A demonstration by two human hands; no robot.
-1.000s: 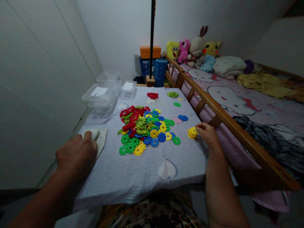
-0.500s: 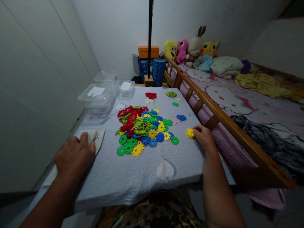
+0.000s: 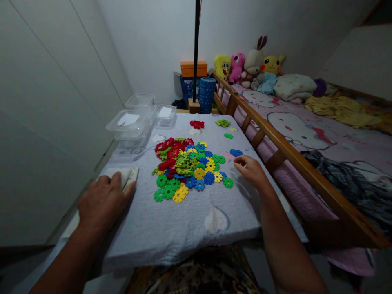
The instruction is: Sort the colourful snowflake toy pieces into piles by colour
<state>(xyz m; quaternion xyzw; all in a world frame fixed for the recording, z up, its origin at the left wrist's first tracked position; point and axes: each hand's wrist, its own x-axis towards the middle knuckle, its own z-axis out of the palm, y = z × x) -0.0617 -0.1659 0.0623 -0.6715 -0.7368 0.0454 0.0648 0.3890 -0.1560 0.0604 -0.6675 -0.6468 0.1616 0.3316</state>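
Observation:
My left hand (image 3: 105, 200) rests on a white, folded paper- or cloth-like item (image 3: 131, 174) at the table's left edge; its thumb is spread from the fingers. Above the table's right side, my right hand (image 3: 252, 171) has thumb and fingertips apart, nothing visible between them. Close to its fingertips lie blue snowflake discs (image 3: 236, 152). A mixed heap of plastic snowflake building discs (image 3: 186, 163) in red, lime, green, blue and yellow covers the middle. Farther back are small groups of red pieces (image 3: 197, 124), lime pieces (image 3: 223, 123) and green discs (image 3: 228, 136).
Clear plastic containers (image 3: 128, 126) stand stacked at the back left, with a smaller lidded box (image 3: 165, 114) beside them. A wooden bed rail (image 3: 275, 143) borders the table's right side. Behind the table stand a dark pole (image 3: 196, 53) and a blue roller (image 3: 207, 96).
My right hand has let go of the yellow discs and moved left and slightly away from me; those discs are now out of sight. My left hand stays on the white item. The view has shifted slightly.

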